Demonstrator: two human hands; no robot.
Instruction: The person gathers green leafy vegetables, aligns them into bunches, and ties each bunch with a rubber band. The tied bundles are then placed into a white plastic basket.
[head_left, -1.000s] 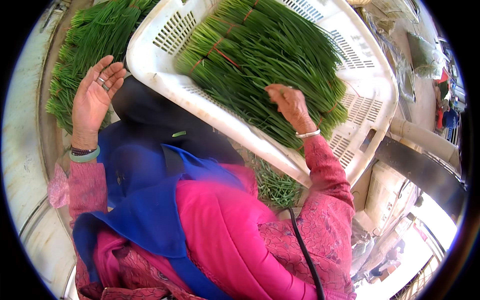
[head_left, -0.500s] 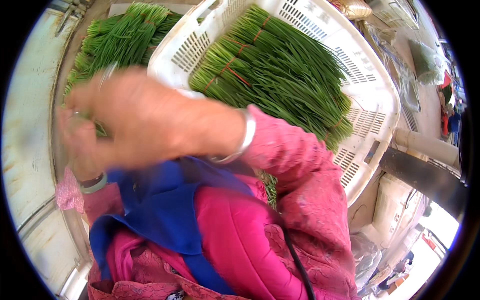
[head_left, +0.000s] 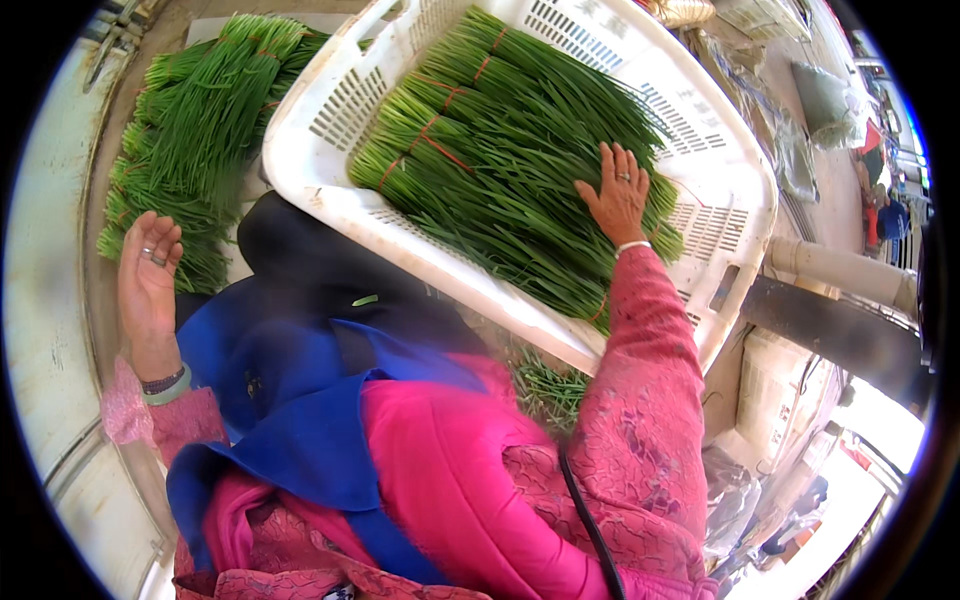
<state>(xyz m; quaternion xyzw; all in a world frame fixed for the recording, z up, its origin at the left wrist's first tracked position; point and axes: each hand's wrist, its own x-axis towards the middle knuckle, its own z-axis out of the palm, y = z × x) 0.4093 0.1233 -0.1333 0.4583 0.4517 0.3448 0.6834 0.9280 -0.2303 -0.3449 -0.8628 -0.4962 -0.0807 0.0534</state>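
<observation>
Bundles of garlic chives [head_left: 510,160], tied with red bands, lie side by side in a white slotted plastic crate [head_left: 748,165]. My right hand [head_left: 622,195] rests on the leafy end of these bundles, fingers spread, nothing gripped. At the left, my left hand [head_left: 148,290] is raised with the palm turned inward and the fingers loosely bent; it holds nothing visible. Beyond it, more banded chives [head_left: 215,100] are heaped on the ground, left of the crate. A small cut piece of green leaf [head_left: 365,300] lies on the dark cloth over my lap.
Loose green trimmings [head_left: 550,390] litter the ground between the crate and my body. A white metal panel [head_left: 55,250] stands along the left. To the right run a dark beam [head_left: 840,325] and a pale pipe [head_left: 840,268], with a filled plastic bag [head_left: 828,105] farther back.
My right hand has swung from the left, near my left hand, over to the chives in the crate. My left hand, partly hidden before, now shows fully. The view has shifted slightly.
</observation>
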